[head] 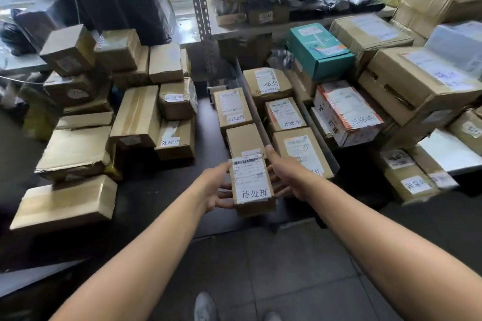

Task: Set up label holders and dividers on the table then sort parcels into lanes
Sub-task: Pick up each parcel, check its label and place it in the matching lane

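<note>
Two hands clamp one small cardboard parcel [251,185] between them at the near edge of the dark desk [161,198]. The left hand [217,187] grips its left side. The right hand [283,172] grips its right side, thumb up by the far corner. The parcel lies flat, white label up, just in front of the lane left of a grey divider [257,112], where two other parcels [232,107] sit in a row. Right of that divider, three labelled parcels [285,113] line up. A pile of brown boxes [135,117] fills the desk's left part.
</note>
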The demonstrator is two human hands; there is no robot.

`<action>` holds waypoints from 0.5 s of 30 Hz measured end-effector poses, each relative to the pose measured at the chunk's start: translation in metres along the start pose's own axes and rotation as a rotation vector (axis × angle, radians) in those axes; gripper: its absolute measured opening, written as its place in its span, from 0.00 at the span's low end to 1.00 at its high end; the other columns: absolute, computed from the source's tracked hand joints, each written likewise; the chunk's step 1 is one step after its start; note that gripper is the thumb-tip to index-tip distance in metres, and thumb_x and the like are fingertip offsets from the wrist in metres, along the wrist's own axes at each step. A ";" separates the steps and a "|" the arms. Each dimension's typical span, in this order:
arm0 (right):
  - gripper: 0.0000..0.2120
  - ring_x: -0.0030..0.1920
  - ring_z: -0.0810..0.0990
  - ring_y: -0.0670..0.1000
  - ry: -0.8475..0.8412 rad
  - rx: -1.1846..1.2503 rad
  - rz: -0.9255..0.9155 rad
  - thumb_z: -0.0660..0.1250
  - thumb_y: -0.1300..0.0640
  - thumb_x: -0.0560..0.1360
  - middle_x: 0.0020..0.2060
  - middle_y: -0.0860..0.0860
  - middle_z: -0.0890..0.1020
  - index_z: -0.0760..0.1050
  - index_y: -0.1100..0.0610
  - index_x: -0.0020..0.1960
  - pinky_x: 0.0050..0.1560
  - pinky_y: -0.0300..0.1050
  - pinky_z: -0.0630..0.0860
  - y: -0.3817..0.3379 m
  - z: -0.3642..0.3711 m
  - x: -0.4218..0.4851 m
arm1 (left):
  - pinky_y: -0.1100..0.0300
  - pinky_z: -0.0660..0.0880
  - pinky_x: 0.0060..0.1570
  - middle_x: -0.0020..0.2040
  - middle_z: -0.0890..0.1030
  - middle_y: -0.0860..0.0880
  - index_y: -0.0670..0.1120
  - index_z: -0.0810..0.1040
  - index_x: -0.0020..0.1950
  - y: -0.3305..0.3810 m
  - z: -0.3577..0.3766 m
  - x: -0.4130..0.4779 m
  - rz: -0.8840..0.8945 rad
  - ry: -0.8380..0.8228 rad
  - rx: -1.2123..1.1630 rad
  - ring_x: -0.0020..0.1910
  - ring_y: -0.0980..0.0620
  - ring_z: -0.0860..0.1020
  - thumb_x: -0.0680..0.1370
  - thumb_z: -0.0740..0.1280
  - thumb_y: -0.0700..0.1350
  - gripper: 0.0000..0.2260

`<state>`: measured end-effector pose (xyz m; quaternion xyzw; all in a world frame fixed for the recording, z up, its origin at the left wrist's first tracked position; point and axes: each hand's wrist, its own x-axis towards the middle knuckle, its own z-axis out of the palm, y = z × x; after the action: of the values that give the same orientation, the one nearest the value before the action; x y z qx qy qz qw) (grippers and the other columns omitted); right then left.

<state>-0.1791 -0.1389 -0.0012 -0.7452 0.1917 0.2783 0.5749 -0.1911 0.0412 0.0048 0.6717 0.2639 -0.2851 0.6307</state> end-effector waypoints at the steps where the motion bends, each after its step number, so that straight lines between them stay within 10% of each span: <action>1: 0.32 0.47 0.84 0.58 -0.013 0.007 0.008 0.51 0.31 0.80 0.44 0.54 0.86 0.79 0.57 0.54 0.42 0.50 0.79 0.003 -0.001 0.001 | 0.47 0.82 0.40 0.51 0.83 0.38 0.48 0.78 0.56 -0.003 0.004 0.002 0.000 0.003 -0.010 0.50 0.40 0.83 0.80 0.65 0.57 0.14; 15: 0.22 0.53 0.85 0.52 -0.096 0.086 -0.067 0.55 0.39 0.83 0.52 0.51 0.86 0.77 0.53 0.63 0.62 0.56 0.78 0.008 0.001 0.019 | 0.43 0.80 0.55 0.47 0.86 0.40 0.44 0.81 0.56 -0.028 0.036 0.034 0.008 0.008 -0.091 0.49 0.40 0.84 0.81 0.64 0.53 0.14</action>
<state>-0.1689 -0.1397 -0.0195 -0.7117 0.1504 0.2857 0.6239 -0.1896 0.0069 -0.0404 0.6444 0.2767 -0.2676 0.6608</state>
